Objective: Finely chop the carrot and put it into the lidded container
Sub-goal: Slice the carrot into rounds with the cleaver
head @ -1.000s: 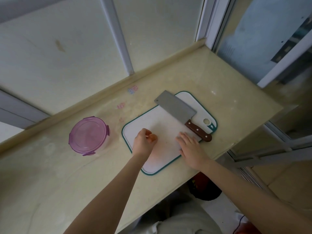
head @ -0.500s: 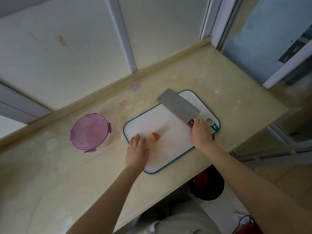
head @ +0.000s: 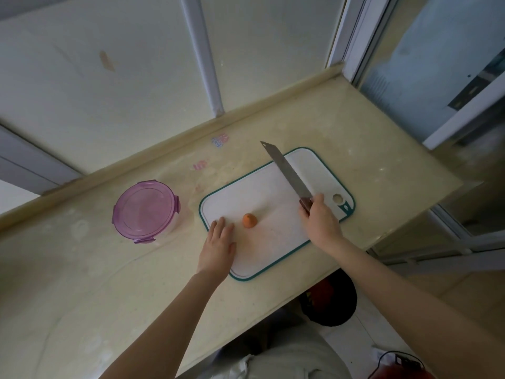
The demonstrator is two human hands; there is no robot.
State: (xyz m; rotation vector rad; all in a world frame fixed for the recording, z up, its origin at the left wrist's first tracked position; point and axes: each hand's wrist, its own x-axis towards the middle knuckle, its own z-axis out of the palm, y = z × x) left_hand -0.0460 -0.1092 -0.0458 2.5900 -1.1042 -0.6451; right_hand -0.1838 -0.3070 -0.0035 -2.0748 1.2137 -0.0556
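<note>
bearing container (head: 146, 210), beige counter (head: 82, 283) below windows (head: 136, 77)

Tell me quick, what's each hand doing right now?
Left hand: open, resting flat on the cutting board beside the carrot, holding nothing.
Right hand: closed around the handle of the knife.

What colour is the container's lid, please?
The lid is translucent purple, clearest in the head view.

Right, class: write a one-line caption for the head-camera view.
The right hand grips the cleaver over the cutting board; left hand lies beside the carrot piece.
</note>
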